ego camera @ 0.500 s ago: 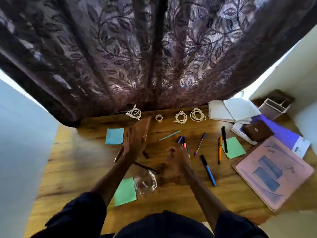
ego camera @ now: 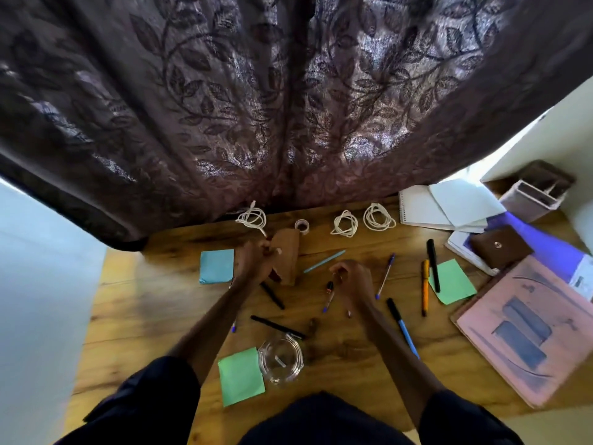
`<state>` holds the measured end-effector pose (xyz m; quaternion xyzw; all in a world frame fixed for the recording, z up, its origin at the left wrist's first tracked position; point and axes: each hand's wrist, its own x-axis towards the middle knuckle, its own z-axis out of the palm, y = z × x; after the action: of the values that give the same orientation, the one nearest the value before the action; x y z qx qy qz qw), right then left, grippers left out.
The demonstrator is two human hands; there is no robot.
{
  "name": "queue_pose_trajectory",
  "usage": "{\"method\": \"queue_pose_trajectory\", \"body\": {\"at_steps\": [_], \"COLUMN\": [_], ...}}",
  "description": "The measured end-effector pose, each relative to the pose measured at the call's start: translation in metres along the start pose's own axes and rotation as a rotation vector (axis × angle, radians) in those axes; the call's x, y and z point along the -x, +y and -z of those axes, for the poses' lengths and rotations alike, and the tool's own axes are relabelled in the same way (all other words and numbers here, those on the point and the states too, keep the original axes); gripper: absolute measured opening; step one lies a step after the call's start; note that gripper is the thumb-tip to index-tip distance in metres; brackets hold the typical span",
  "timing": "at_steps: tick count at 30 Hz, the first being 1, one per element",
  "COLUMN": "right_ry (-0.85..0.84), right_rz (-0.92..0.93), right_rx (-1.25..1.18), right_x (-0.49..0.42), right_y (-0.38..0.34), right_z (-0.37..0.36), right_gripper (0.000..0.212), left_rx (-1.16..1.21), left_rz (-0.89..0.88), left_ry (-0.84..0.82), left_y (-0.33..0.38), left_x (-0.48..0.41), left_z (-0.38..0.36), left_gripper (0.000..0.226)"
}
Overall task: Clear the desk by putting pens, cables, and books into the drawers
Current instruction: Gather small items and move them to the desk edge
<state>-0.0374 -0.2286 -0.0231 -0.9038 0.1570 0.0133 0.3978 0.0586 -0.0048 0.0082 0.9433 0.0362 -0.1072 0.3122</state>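
Note:
My left hand grips the edge of a brown pouch standing on the wooden desk. My right hand hovers at mid-desk with fingers curled; a pink-tipped pen pokes out below its palm. An orange-capped pen lies just left of it. Loose pens lie around: a teal one, a purple one, an orange one, black ones. Three white cable coils lie at the back. A pink book and white notebooks lie on the right.
A glass jar and a green note pad sit near the front edge. A blue pad, a tape roll, a brown wallet and a desk organizer are also here. A dark curtain hangs behind the desk.
My left hand went from lying flat against the pouch to gripping it. My right hand's fingers curled up, and the pens under it shifted toward me.

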Motion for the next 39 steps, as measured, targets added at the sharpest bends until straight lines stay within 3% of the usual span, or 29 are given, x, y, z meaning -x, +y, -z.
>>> {"method": "queue_pose_trajectory", "body": {"at_steps": [6,13,18,39], "right_ry": [0.062,0.123,0.174,0.177], "right_rz": [0.025,-0.012,-0.062,-0.045], "right_rx": [-0.035,-0.076,-0.041,-0.011], "right_x": [0.006,0.051,0.094,0.159], "right_y": [0.015,0.05,0.059,0.068], "right_z": [0.012,0.03,0.047,0.053], "right_gripper": [0.02,0.014,0.013,0.02], "left_rx": [-0.072,-0.138,-0.252,-0.301], "left_rz": [-0.21,-0.427,-0.589,-0.625], "left_ry": [0.003,-0.3,-0.372,-0.215], "left_y": [0.011,0.018,0.022,0.039], "left_x": [0.049,0.139,0.18,0.165], "left_z": [0.003,-0.03,-0.062,-0.076], "left_gripper": [0.025,0.027,0.029,0.027]}}
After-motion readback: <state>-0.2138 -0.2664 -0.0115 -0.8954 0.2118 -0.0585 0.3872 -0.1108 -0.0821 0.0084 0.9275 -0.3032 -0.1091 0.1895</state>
